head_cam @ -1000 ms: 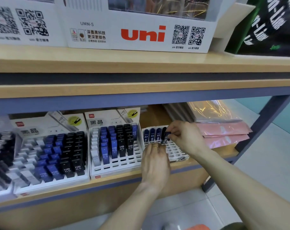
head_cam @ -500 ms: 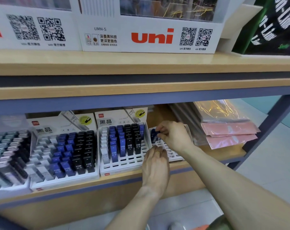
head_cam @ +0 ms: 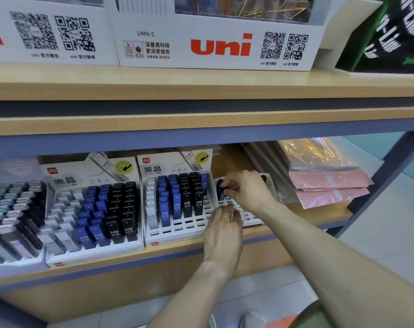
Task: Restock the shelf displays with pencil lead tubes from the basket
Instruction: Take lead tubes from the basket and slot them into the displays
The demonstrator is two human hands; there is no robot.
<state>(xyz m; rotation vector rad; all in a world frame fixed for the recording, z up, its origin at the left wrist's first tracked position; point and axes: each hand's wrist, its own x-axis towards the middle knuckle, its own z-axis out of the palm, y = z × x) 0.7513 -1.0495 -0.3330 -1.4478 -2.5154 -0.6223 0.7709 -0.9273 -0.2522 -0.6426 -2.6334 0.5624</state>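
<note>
Bright, even indoor light is filling the shot, w/ no hard shadows. The space under the upper shelf [head_cam: 201, 124] is sitting dimmer, esp. at the back. Glare is bouncing off the plastic bags [head_cam: 319, 159] at right & the pale floor [head_cam: 395, 228]. Wide-angle lens is bending shelf edges & stretching things near the corners. Far-left tubes [head_cam: 9, 209] are looking soft; fingers [head_cam: 227, 185] are slightly motion-blurred. Centre print is reading sharp.

Lower wooden shelf [head_cam: 303, 210] carries white lead-tube display trays [head_cam: 94, 250], pink plastic packets [head_cam: 329, 185] at right.
</note>
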